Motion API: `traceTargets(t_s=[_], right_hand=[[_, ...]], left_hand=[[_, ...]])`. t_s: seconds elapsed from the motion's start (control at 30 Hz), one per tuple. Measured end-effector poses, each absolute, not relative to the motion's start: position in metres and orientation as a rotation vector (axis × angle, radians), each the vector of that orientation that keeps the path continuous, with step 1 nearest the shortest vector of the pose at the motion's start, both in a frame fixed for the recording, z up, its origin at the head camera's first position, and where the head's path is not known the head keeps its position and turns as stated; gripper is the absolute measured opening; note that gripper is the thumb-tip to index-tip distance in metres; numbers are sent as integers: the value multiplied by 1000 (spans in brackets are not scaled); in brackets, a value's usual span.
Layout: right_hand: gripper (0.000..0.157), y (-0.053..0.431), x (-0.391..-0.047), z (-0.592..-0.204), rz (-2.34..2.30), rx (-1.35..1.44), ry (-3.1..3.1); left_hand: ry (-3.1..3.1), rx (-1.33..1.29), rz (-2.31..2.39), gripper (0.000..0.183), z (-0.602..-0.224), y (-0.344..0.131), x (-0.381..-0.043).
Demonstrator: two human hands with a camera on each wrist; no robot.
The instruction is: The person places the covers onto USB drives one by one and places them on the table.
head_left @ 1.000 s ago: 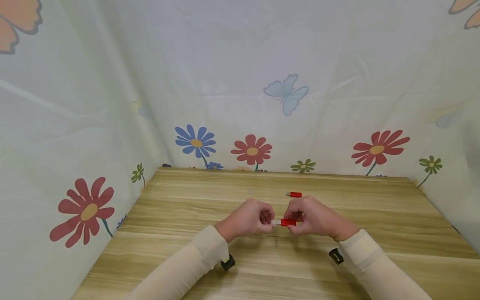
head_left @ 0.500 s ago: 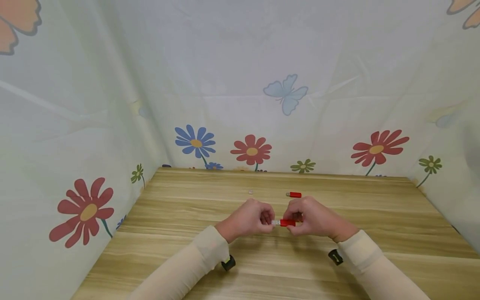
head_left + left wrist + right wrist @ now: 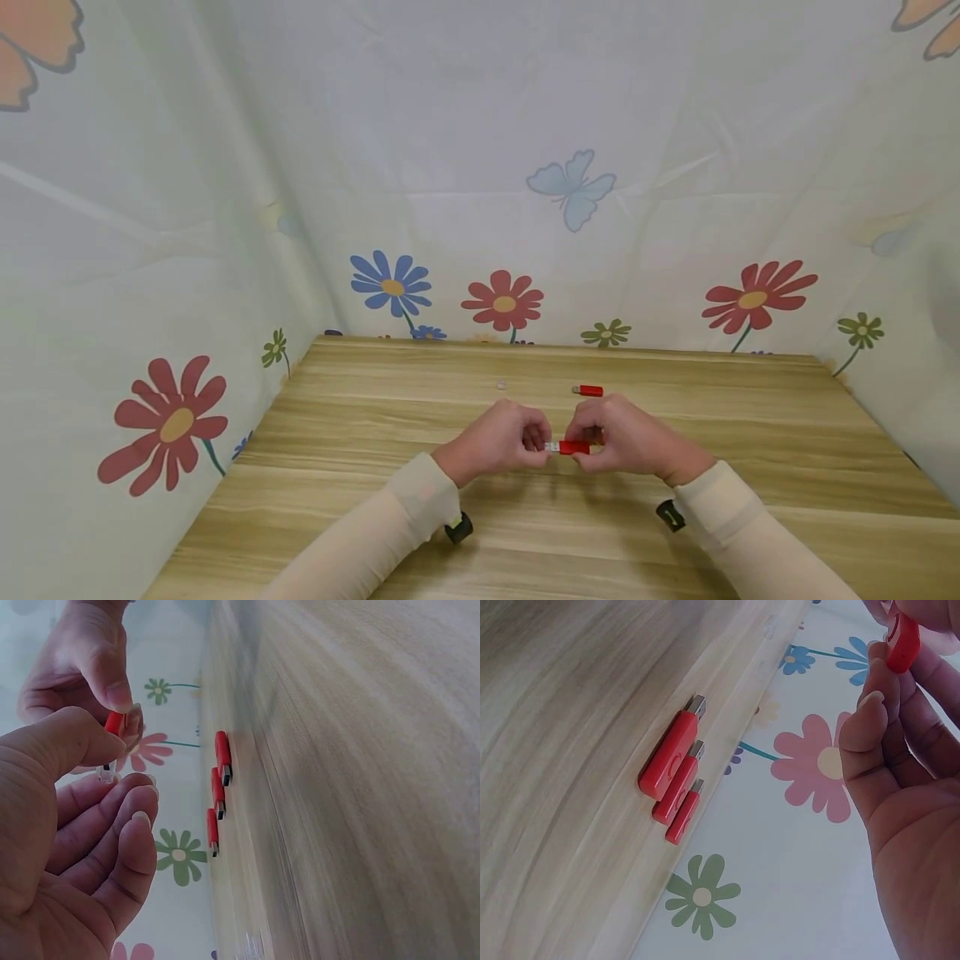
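My right hand [image 3: 628, 442] pinches the red body of a USB stick [image 3: 574, 447] between thumb and fingers, just above the table's middle. Its metal plug points left, toward my left hand [image 3: 495, 442]. That hand pinches a small clear cap [image 3: 106, 774] at the plug end, and the cap overlaps the plug in the left wrist view. Both hands meet around the one stick, their fingertips a short way apart. In the right wrist view the rounded red end of the held stick [image 3: 905, 646] shows between the fingers.
Beyond the hands, three red USB sticks lie side by side, plugs bare: a near one [image 3: 669, 754], a middle one [image 3: 678, 787] and a far one [image 3: 684, 816]. Left of them a small clear cap [image 3: 502, 386] lies on the wooden table [image 3: 375, 392]. A flowered curtain [image 3: 450, 167] encloses the table.
The fingertips of both hands have drawn slightly closer, and less of the bare plug shows between them. The things on the table have stayed put.
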State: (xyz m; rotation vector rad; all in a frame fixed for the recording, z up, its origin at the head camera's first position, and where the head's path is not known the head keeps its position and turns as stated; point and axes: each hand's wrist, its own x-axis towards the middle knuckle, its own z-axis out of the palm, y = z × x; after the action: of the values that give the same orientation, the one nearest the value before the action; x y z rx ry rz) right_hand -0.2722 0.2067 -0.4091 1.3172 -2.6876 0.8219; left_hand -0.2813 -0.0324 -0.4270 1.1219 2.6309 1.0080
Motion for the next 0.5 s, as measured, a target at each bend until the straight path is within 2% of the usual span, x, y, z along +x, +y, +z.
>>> traceTargets(t_s=[0.5], right_hand=[[15,205,-272,-411,813,1306,-2675]], left_hand=[[2606,1085,1012,10,-426,-32,-281]])
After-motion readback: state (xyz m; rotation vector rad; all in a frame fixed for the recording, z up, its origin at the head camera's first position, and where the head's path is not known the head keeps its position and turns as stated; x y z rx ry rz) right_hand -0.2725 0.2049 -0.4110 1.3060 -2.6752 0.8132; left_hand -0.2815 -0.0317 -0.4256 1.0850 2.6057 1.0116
